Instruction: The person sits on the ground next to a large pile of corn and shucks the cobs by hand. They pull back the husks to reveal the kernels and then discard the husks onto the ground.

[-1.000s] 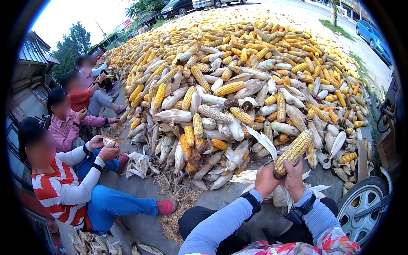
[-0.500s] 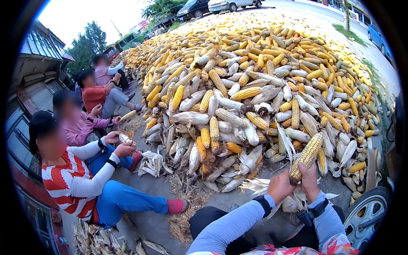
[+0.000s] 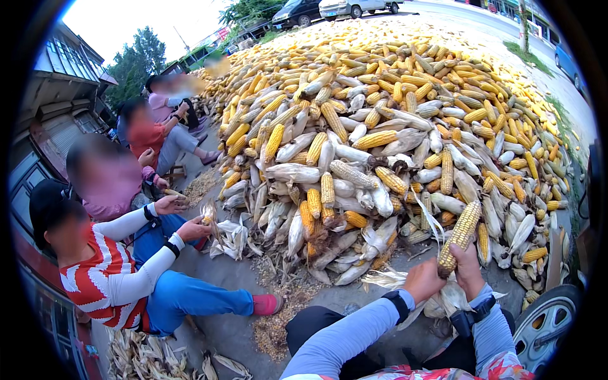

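Observation:
A yellow ear of corn (image 3: 461, 235) with bared kernels tilts up and to the right between my hands. My left hand (image 3: 424, 280) is closed at its lower end, on the left side. Around the same end, my right hand (image 3: 467, 272) has its fingers curled against the ear. Pale peeled husk (image 3: 451, 296) hangs below and between both hands, and a thin strip of it (image 3: 430, 216) stands up beside the ear. The palms and the ear's butt are partly hidden.
A large heap of corn ears (image 3: 354, 139), some husked and some not, rises ahead. On the left sits a person in a striped top (image 3: 104, 272), with several others beyond. Loose kernels (image 3: 278, 329) lie on the ground. A wheel (image 3: 544, 329) stands close at right.
My hands keep their hold on the corn ear, with little movement. At left, the nearest person's hands have moved apart, and the neighbour's cob is lower. The whole view has shifted slightly.

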The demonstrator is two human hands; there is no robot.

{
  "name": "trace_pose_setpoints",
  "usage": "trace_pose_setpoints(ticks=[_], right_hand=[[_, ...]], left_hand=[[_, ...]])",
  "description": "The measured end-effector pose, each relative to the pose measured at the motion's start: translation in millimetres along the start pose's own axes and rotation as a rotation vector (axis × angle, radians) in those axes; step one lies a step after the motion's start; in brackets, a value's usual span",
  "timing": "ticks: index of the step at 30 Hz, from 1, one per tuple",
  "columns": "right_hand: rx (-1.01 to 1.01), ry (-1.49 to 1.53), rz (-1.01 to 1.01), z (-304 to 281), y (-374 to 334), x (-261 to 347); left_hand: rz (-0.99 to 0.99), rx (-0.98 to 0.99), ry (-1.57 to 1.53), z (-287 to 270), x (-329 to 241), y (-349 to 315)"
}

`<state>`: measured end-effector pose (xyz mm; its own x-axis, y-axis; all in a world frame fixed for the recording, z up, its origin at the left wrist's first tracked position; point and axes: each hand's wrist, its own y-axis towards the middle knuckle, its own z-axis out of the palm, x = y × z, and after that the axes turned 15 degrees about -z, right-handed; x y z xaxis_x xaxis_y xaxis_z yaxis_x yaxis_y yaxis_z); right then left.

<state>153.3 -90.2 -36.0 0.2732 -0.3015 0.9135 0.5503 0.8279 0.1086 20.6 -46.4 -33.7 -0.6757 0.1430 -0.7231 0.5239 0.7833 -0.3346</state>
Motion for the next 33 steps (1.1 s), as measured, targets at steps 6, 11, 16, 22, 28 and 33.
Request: trace_pose_setpoints(ticks=[6,11,16,22,28,33], right_hand=[[0.023,-0.010,0.037,-3.0,-0.7,1.3],[0.014,-0.019,0.014,-15.2,0.5,-9.1],[0.029,-0.028,0.020,-15.3,1.1,-9.2],[0.061,0.004,0.037,-19.7,1.0,-11.3],[0.025,-0.003,0.032,-8.0,-3.5,0.9],[0.070,0.010,0.103,-8.8,3.1,2.1]], left_hand=[[0.000,0.050,-0.032,-0.5,-1.1,-2.9],[0.003,0.073,-0.028,3.5,-0.6,0.6],[0.016,0.065,-0.032,0.4,1.0,-1.7],[0.013,0.102,-0.040,-2.1,0.2,-3.2],[0.000,0.120,-0.028,-3.2,-1.8,-5.8],[-0.022,0.195,0.060,-7.9,-2.8,0.5]])
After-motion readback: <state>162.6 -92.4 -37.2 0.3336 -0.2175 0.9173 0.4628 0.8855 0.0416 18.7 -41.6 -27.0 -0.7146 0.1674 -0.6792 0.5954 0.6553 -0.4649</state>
